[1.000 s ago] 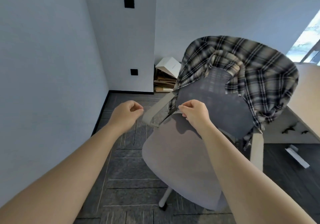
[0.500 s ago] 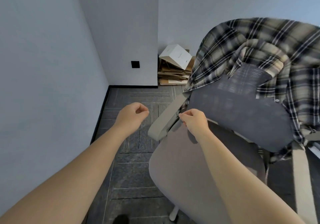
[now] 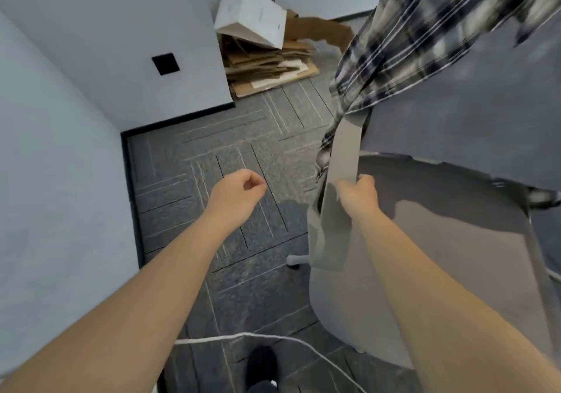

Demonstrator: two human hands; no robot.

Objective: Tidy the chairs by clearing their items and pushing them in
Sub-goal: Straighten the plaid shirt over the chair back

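Note:
A grey office chair (image 3: 425,241) fills the right half of the head view, its dark backrest (image 3: 473,104) at upper right. A black-and-white plaid shirt (image 3: 409,28) hangs over the backrest and trails down its left side. My right hand (image 3: 358,195) is closed around the chair's pale grey left armrest (image 3: 343,162). My left hand (image 3: 239,192) hovers over the carpet to the left of the chair, fingers curled in a loose fist with nothing in it.
Flattened cardboard (image 3: 270,71) with a white box (image 3: 252,16) on top is stacked in the far corner. Grey walls (image 3: 54,150) close in on the left. A white cord (image 3: 258,336) crosses the dark carpet near my shoe (image 3: 261,362).
The view has tilted down and moved closer to the chair. My right hand went from the seat's back edge onto the left armrest. My left hand stayed in a fist.

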